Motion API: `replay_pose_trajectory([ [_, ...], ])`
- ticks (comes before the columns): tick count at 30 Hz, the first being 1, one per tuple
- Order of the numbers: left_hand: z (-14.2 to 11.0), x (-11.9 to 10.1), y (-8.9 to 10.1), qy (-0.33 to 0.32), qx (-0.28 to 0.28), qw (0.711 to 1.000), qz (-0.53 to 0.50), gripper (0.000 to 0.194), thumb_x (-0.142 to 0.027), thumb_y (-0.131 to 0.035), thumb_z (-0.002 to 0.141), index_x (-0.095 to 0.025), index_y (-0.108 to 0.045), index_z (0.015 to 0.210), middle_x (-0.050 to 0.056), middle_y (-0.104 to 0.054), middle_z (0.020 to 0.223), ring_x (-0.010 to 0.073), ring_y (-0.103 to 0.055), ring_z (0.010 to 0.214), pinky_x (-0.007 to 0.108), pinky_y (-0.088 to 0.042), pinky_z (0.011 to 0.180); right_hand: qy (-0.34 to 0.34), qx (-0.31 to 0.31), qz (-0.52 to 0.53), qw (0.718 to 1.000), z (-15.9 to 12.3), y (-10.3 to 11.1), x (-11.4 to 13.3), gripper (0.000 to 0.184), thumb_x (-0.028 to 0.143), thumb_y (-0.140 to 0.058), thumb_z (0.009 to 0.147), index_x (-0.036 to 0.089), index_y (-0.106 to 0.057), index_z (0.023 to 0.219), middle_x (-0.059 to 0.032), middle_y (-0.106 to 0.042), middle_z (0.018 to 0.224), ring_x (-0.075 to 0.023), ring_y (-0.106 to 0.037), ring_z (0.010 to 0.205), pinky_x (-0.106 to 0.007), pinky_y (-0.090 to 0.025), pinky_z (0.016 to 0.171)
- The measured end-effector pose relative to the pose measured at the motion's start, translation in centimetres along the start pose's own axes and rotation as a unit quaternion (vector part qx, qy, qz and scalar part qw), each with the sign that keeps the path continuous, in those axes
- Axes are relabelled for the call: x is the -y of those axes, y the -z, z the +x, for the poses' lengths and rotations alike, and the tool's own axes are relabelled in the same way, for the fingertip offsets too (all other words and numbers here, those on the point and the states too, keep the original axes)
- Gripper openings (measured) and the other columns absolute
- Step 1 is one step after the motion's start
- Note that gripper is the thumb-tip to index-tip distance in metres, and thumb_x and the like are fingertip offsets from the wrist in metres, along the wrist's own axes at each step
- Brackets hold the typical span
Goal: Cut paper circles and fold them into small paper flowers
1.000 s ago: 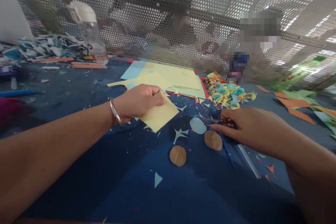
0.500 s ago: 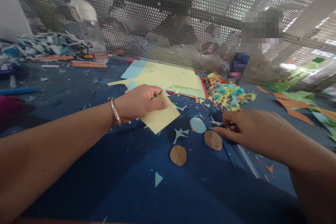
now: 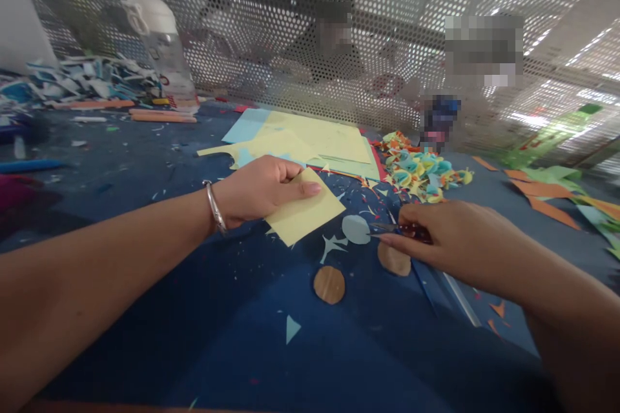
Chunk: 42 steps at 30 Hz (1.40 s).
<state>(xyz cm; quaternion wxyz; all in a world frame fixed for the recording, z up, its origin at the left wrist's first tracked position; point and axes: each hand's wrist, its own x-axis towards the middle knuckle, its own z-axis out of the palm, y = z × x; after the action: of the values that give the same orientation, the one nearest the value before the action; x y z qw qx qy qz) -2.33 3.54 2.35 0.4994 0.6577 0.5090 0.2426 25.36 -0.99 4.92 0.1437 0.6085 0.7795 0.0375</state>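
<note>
Scissors (image 3: 415, 231) gripped in our right hand (image 3: 450, 229) point to nine o'clock, blades (image 3: 385, 227) parted, toward yellow paper (image 3: 307, 216) pinched in our left hand (image 3: 264, 190).

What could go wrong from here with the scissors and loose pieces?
The scissors in the right hand point toward the left hand's side, blades apart; a slip might nick a finger.

Their tips sit at the pale blue paper piece, so they could snag or push it.

The left hand pinches the yellow paper near its upper edge; a tight grip might crease it.
</note>
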Motion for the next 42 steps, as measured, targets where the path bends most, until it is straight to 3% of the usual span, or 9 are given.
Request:
replay_pose_trajectory([
  [9,-0.7,-0.9,-0.2,0.013,0.018,1.0,-0.011,0.026,-0.045,-0.067,0.09,-0.02,-0.073,0.084,-0.002,-0.069,0.06,0.0109,-0.059,0.051,0.019,-0.04,0.045,0.03,0.004,0.045,0.999,-0.2,0.3,0.2,0.048,0.064,-0.047,0.093,0.023,-0.059,0.07,-0.003,-0.066,0.068,-0.0191,-0.056,0.059,-0.031,-0.028,0.056],
  [14,-0.4,-0.6,-0.4,0.014,0.029,0.999,-0.023,0.022,-0.041,-0.068,0.09,-0.021,-0.074,0.089,0.0,-0.072,0.065,0.0146,-0.066,0.061,0.02,-0.042,0.048,0.042,-0.004,0.066,0.997,0.1,0.1,0.6,0.047,0.061,-0.049,0.094,0.022,-0.057,0.068,-0.0024,-0.065,0.065,-0.018,-0.056,0.059,-0.03,-0.029,0.055],
  [21,-0.1,0.2,-0.3,-0.006,0.057,0.997,-0.056,0.016,-0.035,-0.075,0.084,-0.02,-0.071,0.084,-0.003,-0.071,0.071,0.0103,-0.062,0.057,0.019,-0.045,0.052,0.036,-0.003,0.087,0.996,0.5,0.0,1.3,0.048,0.063,-0.045,0.095,0.022,-0.06,0.075,-0.0042,-0.069,0.073,-0.02,-0.062,0.066,-0.03,-0.034,0.059],
  [26,0.2,0.6,-0.3,-0.011,0.057,0.997,-0.055,0.02,-0.038,-0.075,0.084,-0.019,-0.071,0.089,0.0,-0.073,0.078,0.0121,-0.065,0.063,0.02,-0.048,0.055,0.039,0.0,0.117,0.992,0.0,0.1,1.5,0.046,0.061,-0.047,0.095,0.022,-0.06,0.074,-0.0028,-0.069,0.069,-0.0192,-0.062,0.064,-0.03,-0.034,0.059],
  [32,0.6,0.8,0.6,-0.016,0.064,0.998,-0.009,0.025,-0.036,-0.071,0.082,-0.018,-0.068,0.1,0.005,-0.075,0.094,0.0163,-0.069,0.077,0.025,-0.051,0.067,0.043,0.003,0.099,0.994,-0.6,0.3,2.2,0.042,0.059,-0.05,0.094,0.023,-0.059,0.075,-0.0018,-0.069,0.069,-0.0196,-0.061,0.062,-0.029,-0.028,0.055],
  [37,0.9,1.0,1.4,-0.048,0.081,0.991,0.095,0.042,-0.028,-0.069,0.075,-0.02,-0.064,0.116,-0.002,-0.065,0.073,0.0125,-0.058,0.06,0.022,-0.039,0.057,0.049,0.023,0.093,0.994,-1.5,0.5,2.9,0.04,0.058,-0.051,0.094,0.025,-0.061,0.076,-0.0017,-0.069,0.069,-0.0209,-0.062,0.06,-0.03,-0.025,0.053],
  [42,0.8,0.8,1.2,-0.066,0.095,0.982,0.15,0.047,-0.024,-0.063,0.075,-0.019,-0.06,0.122,-0.004,-0.06,0.071,0.0117,-0.049,0.054,0.024,-0.034,0.055,0.072,0.051,0.071,0.994,-2.4,0.1,3.5,0.031,0.05,-0.053,0.095,0.025,-0.06,0.079,-0.0028,-0.07,0.072,-0.0228,-0.063,0.061,-0.03,-0.023,0.054],
])
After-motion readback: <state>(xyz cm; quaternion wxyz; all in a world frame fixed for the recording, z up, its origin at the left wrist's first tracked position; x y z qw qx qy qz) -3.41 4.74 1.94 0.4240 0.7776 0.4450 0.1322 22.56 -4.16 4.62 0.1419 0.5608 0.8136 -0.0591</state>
